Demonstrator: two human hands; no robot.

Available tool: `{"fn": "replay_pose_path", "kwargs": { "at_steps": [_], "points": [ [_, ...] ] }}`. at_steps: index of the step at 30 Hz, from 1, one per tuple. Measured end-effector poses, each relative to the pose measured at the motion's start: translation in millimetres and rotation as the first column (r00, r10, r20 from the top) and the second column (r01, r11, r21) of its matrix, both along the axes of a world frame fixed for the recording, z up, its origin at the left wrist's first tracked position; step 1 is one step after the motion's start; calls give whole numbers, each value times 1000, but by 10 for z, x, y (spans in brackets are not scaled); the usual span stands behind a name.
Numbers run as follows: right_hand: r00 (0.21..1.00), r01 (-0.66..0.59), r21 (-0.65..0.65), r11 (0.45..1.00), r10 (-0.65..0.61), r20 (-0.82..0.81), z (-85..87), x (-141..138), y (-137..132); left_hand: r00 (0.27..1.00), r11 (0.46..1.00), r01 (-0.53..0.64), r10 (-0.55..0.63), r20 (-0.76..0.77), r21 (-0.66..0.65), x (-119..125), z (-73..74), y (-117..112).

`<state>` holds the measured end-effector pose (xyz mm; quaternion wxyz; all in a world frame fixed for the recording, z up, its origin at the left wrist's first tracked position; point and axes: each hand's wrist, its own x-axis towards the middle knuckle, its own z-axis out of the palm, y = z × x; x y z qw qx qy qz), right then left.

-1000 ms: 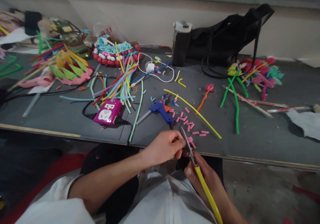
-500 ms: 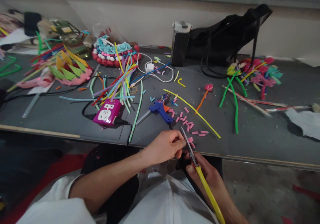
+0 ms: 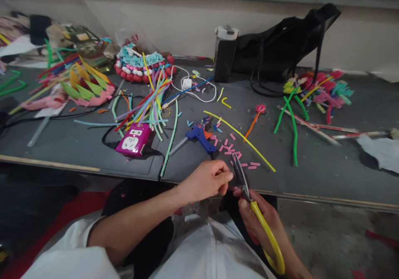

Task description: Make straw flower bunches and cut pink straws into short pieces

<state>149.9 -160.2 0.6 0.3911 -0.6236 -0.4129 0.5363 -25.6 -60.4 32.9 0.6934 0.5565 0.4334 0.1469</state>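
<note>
My right hand [image 3: 264,216] is wrapped around a pair of scissors [image 3: 255,212] with yellow handles. Their blades point up and away over the table's front edge, slightly apart. My left hand [image 3: 212,180] is closed in a pinch just left of the blades; whatever its fingertips hold is hidden. A small bit of pink shows below, between the two hands. Short cut pink pieces [image 3: 229,148] lie scattered on the table past the scissor tips. Beyond my left hand rests a blue glue gun [image 3: 201,137] with a glue stick in its back end.
A yellow fuzzy stem [image 3: 240,135] lies beside the pink pieces. To the left are a purple power socket [image 3: 134,139] and a heap of coloured stems [image 3: 149,100]. Farther back stand a dark bottle [image 3: 225,58] and a black bag [image 3: 280,46]. Green stems [image 3: 293,133] lie at right.
The scissors have shifted a little right and turned, their blades now parted and a handle loop showing. My left hand has hardly moved.
</note>
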Motion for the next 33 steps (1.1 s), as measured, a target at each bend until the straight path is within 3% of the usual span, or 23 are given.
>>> {"fn": "replay_pose_path", "kwargs": {
  "at_steps": [4,8,16,23,33],
  "points": [
    [981,37,-80,996,-51,-185,93,-20,-11,990,993,53,-39,139,-104,13,62,-25],
    [928,113,-14,994,-110,-357,144,-49,43,971,984,162,-145,190,-77,10,80,-67],
    [933,119,-17,993,-118,-340,68,-31,95,948,969,247,-240,208,-9,36,67,-130],
    [906,101,7,995,-89,-414,70,-75,74,964,977,198,-180,195,-78,69,6,-145],
    [884,70,-7,998,-65,-464,64,-87,67,931,938,279,-210,300,-208,44,-2,-119]
  ]
}}
